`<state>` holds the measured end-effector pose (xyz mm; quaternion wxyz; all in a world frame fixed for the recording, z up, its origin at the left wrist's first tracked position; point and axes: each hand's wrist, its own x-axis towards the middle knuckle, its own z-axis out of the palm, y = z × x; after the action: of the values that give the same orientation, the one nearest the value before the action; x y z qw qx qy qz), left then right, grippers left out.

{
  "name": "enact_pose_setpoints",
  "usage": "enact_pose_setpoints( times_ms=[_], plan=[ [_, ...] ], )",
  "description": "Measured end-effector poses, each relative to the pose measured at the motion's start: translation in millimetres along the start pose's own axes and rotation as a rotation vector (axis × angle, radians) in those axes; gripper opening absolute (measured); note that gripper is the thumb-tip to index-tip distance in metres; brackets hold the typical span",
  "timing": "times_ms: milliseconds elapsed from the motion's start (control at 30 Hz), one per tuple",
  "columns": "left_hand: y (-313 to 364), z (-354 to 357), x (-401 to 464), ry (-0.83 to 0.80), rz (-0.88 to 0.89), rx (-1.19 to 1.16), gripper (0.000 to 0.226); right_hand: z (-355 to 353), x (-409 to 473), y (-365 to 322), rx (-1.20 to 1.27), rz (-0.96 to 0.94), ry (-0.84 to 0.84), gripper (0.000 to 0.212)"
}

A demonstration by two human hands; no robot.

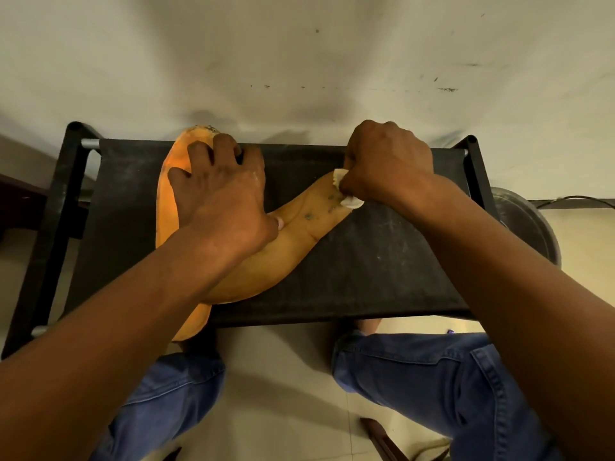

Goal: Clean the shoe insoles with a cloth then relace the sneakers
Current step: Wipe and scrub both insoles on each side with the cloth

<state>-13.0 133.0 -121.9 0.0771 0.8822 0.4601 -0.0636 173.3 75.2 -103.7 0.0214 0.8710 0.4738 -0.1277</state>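
Two orange insoles lie crossed on a black fabric rack shelf. The brighter insole runs from the far edge to past the near edge on the left. My left hand presses on it with spread fingers, thumb touching the second insole. That paler insole slants toward the right and carries dark spots near its far end. My right hand grips a small white cloth and holds it against that spotted end. No sneakers or laces are in view.
The shelf hangs in a black metal frame against a white scuffed wall. A round grey object stands at the right behind the frame. My knees in blue jeans sit below the near edge, above a tiled floor.
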Motion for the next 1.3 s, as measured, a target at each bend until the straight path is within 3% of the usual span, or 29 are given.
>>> enact_pose_setpoints(
  times_ms=[133, 233, 367, 767, 1033, 1167, 1300],
  plan=[
    [14, 1, -9, 0.099, 0.121, -0.078, 0.064, 3, 3, 1, 0.028, 0.012, -0.021, 0.031],
    [33, 9, -16, 0.072, 0.171, -0.094, 0.074, 4, 5, 3, 0.052, 0.018, -0.036, 0.030],
    [40, 17, -15, 0.065, 0.158, -0.055, 0.085, 7, 7, 4, 0.079, 0.014, -0.032, 0.032],
    [16, 12, -2, 0.109, 0.084, -0.068, 0.076, 14, 6, -1, 0.206, -0.083, 0.064, 0.015],
    [18, 6, -5, 0.084, 0.033, -0.003, 0.065, 12, 5, 0, 0.211, -0.083, 0.108, 0.017],
    [17, 4, -3, 0.066, 0.049, 0.009, 0.064, 15, 4, -3, 0.151, -0.079, 0.045, 0.018],
    [14, 4, -1, 0.040, 0.071, -0.037, 0.059, 15, 2, -8, 0.123, -0.030, -0.056, 0.032]
  ],
)
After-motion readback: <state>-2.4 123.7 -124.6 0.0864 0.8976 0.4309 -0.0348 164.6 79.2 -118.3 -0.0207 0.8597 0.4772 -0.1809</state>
